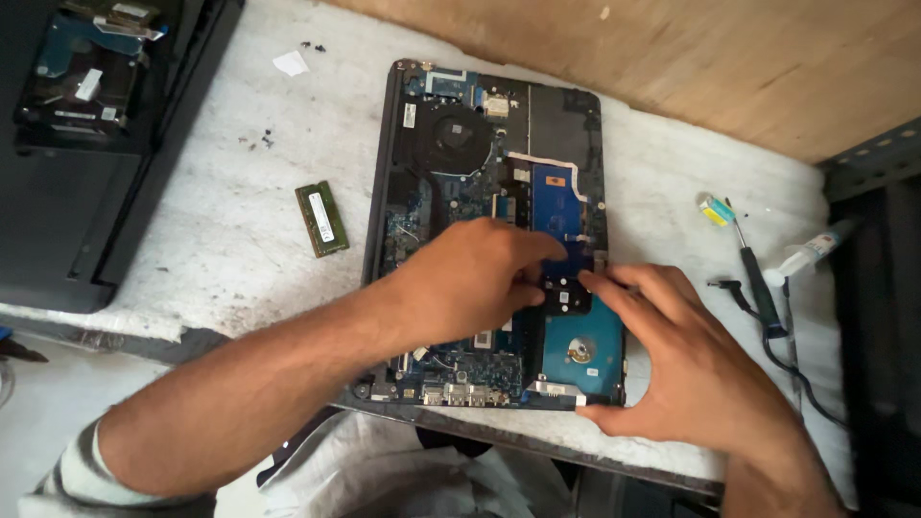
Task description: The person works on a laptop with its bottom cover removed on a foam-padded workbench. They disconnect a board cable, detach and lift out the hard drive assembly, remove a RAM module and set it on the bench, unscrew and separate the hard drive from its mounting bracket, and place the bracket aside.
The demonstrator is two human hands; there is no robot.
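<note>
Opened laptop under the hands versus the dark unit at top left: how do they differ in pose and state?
The opened laptop lies wholly in view on the white bench pad, board, fan and blue drive exposed; the dark unit is cut off by the frame edge, mostly a plain dark casing. The left hand and right hand rest on the laptop; nobody touches the dark unit. Both show exposed internals.

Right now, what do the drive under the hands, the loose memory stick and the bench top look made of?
Hard drive: bare metal casing, likely aluminium, dull blue-tinted sheen. Memory module: green circuit board, matte, with a white sticker. Bench cover: white, grainy, probably foam or fibre sheet, smudged. The left hand and right hand touch the drive's black bracket, seemingly plastic.
</note>
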